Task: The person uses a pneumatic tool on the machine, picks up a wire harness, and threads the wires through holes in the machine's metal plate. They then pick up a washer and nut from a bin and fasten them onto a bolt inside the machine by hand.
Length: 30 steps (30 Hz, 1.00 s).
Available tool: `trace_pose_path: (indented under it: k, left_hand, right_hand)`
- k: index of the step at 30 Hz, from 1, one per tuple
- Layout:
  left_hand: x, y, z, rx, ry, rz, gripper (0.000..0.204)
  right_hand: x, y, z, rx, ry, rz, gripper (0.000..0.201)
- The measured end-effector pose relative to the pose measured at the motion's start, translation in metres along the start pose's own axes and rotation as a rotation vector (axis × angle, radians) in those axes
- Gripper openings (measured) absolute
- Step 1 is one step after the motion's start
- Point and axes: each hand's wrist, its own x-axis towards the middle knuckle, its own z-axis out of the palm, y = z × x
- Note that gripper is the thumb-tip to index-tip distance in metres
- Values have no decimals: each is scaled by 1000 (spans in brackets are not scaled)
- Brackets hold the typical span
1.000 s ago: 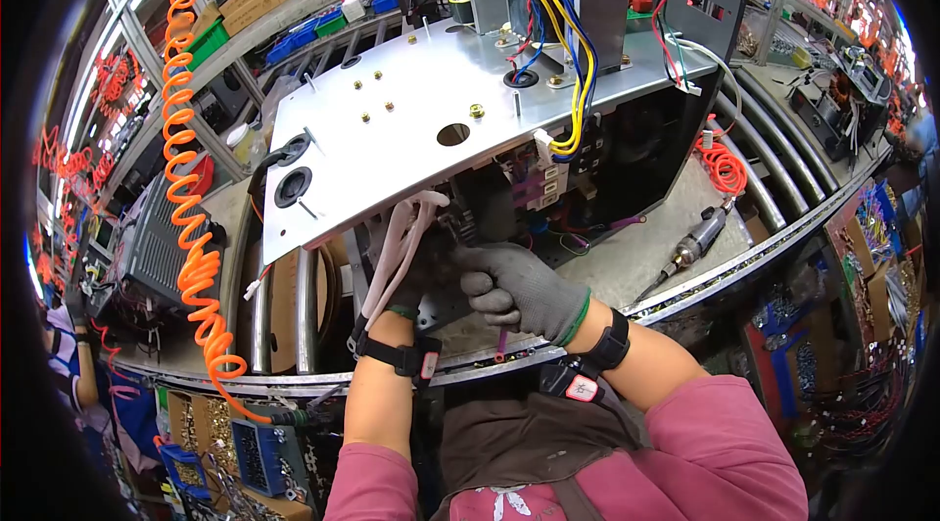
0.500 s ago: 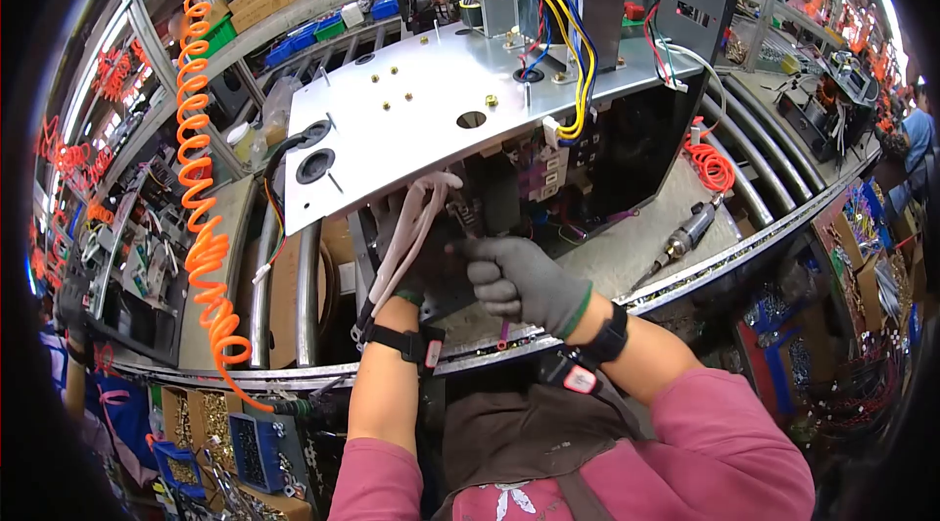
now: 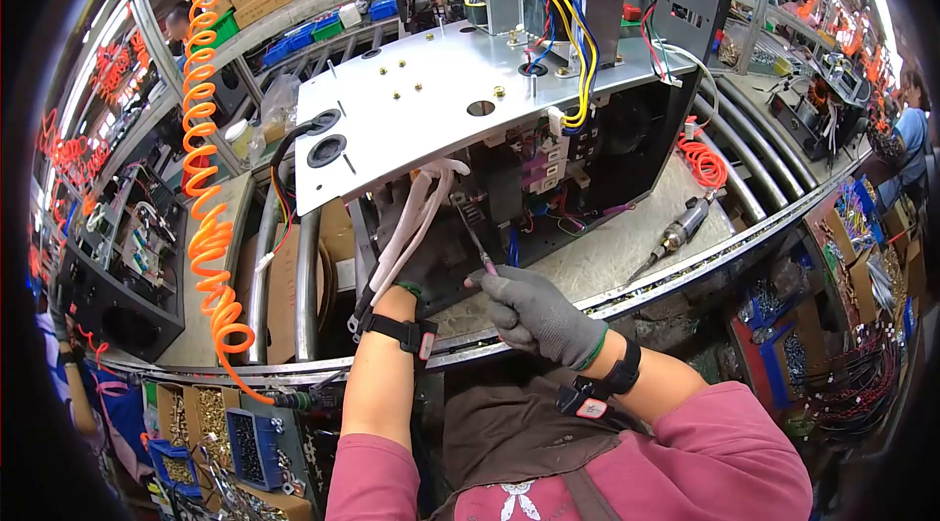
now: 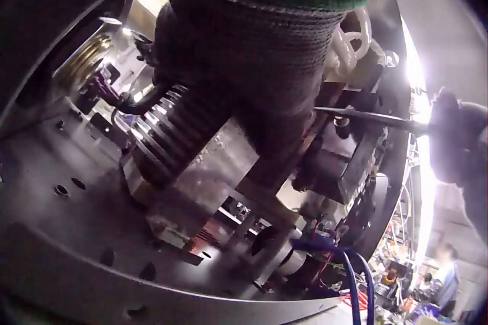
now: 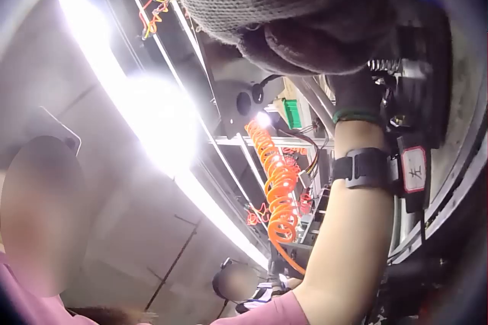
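Observation:
A metal unit has a pale top plate (image 3: 392, 129) over a dark, open-sided interior. The gloved left hand (image 4: 244, 51) reaches inside, beside a finned metal part (image 4: 164, 123); its fingers are hidden there and only its cuff edge shows in the head view. Outside the opening, the gloved right hand (image 3: 548, 318) has its fingers curled round the near end of a slim tool (image 3: 479, 245), whose shaft slants up into the unit. In the left wrist view that shaft (image 4: 381, 118) passes close to the left hand. Pale sleeved cables (image 3: 403, 232) hang over the left wrist.
An orange coiled hose (image 3: 201, 178) hangs at the left. A power driver (image 3: 682, 227) with a red coiled cord lies right of the unit, near metal rollers (image 3: 759, 154). Yellow and blue wires (image 3: 585, 61) drape over the plate. Parts bins (image 3: 250, 448) stand below the bench edge.
The right hand has moved down and to the right, away from the opening, and more of the tool's shaft shows. The left forearm stays nearly where it was. The view has shifted slightly.

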Motion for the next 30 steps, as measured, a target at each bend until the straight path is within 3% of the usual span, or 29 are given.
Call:
trace_pose_path:
  k: [22, 28, 29, 30]
  left_hand:
    - [11, -31, -22, -1736, -48, -555, 48]
    - [-1, 9, -21, -1885, -188, -726, 63]
    - [0, 3, -25, -1887, -187, -720, 63]
    - [2, -12, -31, -1878, -317, -576, 54]
  right_hand:
    - [6, 12, 4, 4, 54, -104, 27]
    - [17, -3, -1, 60, 25, -48, 27]
    - [21, -9, -3, 98, -21, -12, 27]
    - [26, -21, -3, 114, -47, 47, 24]
